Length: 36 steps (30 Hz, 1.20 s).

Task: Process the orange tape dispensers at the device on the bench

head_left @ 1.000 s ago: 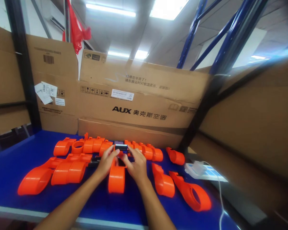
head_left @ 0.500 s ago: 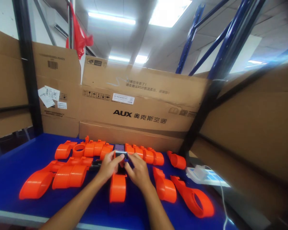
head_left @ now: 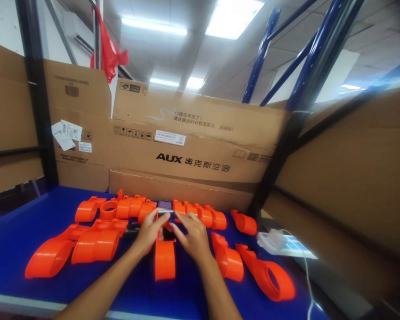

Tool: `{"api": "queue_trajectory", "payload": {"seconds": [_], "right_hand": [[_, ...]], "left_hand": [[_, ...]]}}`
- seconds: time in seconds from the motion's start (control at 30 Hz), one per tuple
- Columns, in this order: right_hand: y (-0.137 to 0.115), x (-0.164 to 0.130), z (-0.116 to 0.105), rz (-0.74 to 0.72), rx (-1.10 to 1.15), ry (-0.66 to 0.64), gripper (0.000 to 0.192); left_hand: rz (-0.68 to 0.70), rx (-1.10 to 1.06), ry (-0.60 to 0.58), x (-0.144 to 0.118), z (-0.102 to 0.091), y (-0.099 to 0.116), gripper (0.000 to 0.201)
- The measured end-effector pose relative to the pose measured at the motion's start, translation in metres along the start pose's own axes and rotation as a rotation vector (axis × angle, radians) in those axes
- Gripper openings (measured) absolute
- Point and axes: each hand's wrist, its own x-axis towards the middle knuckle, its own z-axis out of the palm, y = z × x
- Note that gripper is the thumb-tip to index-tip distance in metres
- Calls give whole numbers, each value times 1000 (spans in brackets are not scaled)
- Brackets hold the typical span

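Note:
My left hand (head_left: 152,232) is closed around a small dark flat object with a pale edge (head_left: 166,214), its thumb lying along the top. The kind of object is not clear, as my fingers cover most of it. Just to its right is my right hand (head_left: 192,234), thumb and index finger apart, fingertips close to the object's right end; I cannot tell whether they touch it. Below and between both hands sits an orange ring-shaped plastic piece (head_left: 165,262), its upper part dark and partly hidden. Behind my fingers stands a small device with a lit screen (head_left: 165,205).
Orange ring-shaped pieces lie in rows on the blue tabletop (head_left: 130,289), some left (head_left: 50,258), some right (head_left: 270,278). A black object (head_left: 131,230) is beside my left wrist. A white power strip (head_left: 286,244) with a cable lies right. Cardboard panels (head_left: 193,146) and rack posts surround the table.
My right thumb and fingers have drawn slightly away from the small object. The object in my left hand has tilted a little. The orange pieces on the table stay in place.

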Motion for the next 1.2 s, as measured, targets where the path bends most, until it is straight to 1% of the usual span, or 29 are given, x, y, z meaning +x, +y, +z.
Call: {"api": "queue_trajectory", "payload": {"seconds": [0.13, 0.23, 0.33, 0.43, 0.57, 0.63, 0.87, 0.97, 1.2], "right_hand": [[-1, 1, -2, -56, 38, -39, 37], [-2, 2, -2, -71, 23, -31, 38], [-2, 3, -2, -72, -22, -20, 41], [-2, 3, -2, -78, -46, -23, 44], [-2, 2, -2, -79, -53, -54, 52], [-2, 1, -1, -72, -76, -59, 54], [-1, 1, 4, -88, -141, -35, 54], [-2, 1, 5, -93, -141, -22, 55], [-3, 2, 8, -105, -120, -22, 53]], "left_hand": [[-59, -82, 33, -1, 2, 5, 42], [-116, -171, 31, -4, 5, 9, 47], [-92, -235, 12, -7, 8, 12, 42], [-80, -228, -3, -8, 10, 13, 39], [-89, -293, 43, -7, 11, 15, 40], [-85, -326, 42, -7, 11, 16, 41], [-77, -323, 8, -5, 9, 14, 40], [-105, -335, 7, -5, 8, 14, 41], [-115, -326, -12, -6, 10, 20, 37]]}}
